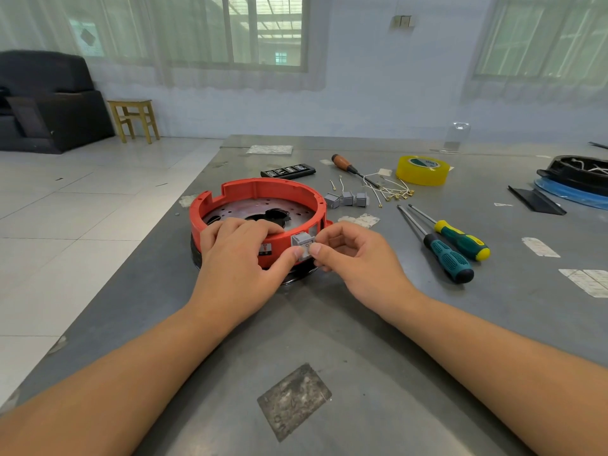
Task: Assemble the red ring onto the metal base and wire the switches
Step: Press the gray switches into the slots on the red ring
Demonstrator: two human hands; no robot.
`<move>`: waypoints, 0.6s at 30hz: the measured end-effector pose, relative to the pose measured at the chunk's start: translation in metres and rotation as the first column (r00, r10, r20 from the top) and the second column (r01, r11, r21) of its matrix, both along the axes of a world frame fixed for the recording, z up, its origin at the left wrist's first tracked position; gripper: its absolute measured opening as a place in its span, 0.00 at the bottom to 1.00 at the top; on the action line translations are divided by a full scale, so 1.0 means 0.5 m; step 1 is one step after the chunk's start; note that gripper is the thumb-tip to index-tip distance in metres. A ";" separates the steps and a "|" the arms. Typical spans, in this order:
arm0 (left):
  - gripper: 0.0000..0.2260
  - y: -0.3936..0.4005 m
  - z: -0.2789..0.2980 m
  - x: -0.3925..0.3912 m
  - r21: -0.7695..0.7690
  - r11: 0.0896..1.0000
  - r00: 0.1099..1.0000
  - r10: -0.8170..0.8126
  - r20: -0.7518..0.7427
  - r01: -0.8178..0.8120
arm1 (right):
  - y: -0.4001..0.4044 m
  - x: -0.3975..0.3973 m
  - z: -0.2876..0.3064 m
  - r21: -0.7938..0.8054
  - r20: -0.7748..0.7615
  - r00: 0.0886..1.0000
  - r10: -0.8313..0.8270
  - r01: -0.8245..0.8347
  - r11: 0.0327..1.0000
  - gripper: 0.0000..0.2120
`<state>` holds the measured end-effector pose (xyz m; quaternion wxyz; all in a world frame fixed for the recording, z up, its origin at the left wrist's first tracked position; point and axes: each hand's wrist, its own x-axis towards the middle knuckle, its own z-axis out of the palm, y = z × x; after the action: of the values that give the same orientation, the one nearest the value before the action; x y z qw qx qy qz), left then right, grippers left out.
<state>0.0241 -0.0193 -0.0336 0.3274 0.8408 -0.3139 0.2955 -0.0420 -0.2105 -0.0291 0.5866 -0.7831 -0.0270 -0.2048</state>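
Both hands [237,258] [355,255] press grey switch [302,242] into red ring [263,189].

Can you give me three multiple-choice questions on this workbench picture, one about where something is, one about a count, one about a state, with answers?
1. Where does the yellow tape roll lie?
A. inside the red ring
B. on the table behind the screwdrivers
C. on the wooden stool

2. How many loose grey switches sit right of the red ring?
A. one
B. three
C. six

3. What is being done with the grey rocker switch at the ring's near wall?
A. it lies untouched
B. it is taped down
C. both hands pinch it

Answers:
1 B: the roll lies on the grey table, beyond the two green-handled screwdrivers.
2 B: three grey switches stand in a row beside the ring.
3 C: the left hand and right hand meet with thumbs on the switch.
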 end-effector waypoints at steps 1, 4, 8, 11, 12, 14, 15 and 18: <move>0.22 -0.001 0.000 0.000 -0.004 1.000 1.000 0.000 -0.001 0.000 | 0.001 0.001 0.000 0.007 0.000 1.000 0.002 -0.002 1.000 0.04; 0.19 -0.001 -0.001 -0.001 -0.017 1.000 1.000 -0.001 0.011 0.002 | 0.003 0.005 0.000 0.005 -0.004 1.000 0.000 0.000 1.000 0.04; 0.17 0.000 -0.004 0.004 -0.021 1.000 1.000 -0.014 -0.002 0.014 | 0.003 0.007 0.001 -0.034 -0.016 1.000 -0.002 0.001 0.999 0.03; 0.17 0.002 -0.005 0.008 -0.026 0.999 1.000 -0.024 -0.016 0.024 | 0.004 0.007 0.005 -0.071 -0.010 1.000 -0.002 0.001 0.998 0.02; 0.17 0.004 -0.005 0.009 -0.021 1.000 0.999 -0.024 -0.023 0.023 | 0.004 0.006 0.006 -0.080 -0.008 1.000 -0.004 0.003 0.997 0.02; 0.17 0.005 -0.006 0.010 -0.009 1.000 0.999 -0.021 -0.033 0.020 | 0.005 0.004 0.007 -0.084 -0.009 1.000 -0.005 0.004 0.996 0.02; 0.17 0.005 -0.005 0.010 -0.008 1.000 0.999 -0.022 -0.035 0.021 | 0.006 0.004 0.008 -0.084 -0.010 1.000 -0.005 0.005 0.996 0.02; 0.19 0.006 -0.004 0.010 -0.010 1.000 0.998 -0.029 -0.047 0.028 | 0.009 0.003 0.007 -0.103 0.002 1.000 -0.017 0.017 0.995 0.02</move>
<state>0.0289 -0.0163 -0.0358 0.3427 0.8415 -0.3168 0.2722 -0.0407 -0.2059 -0.0254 0.5436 -0.8124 -0.0312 -0.2084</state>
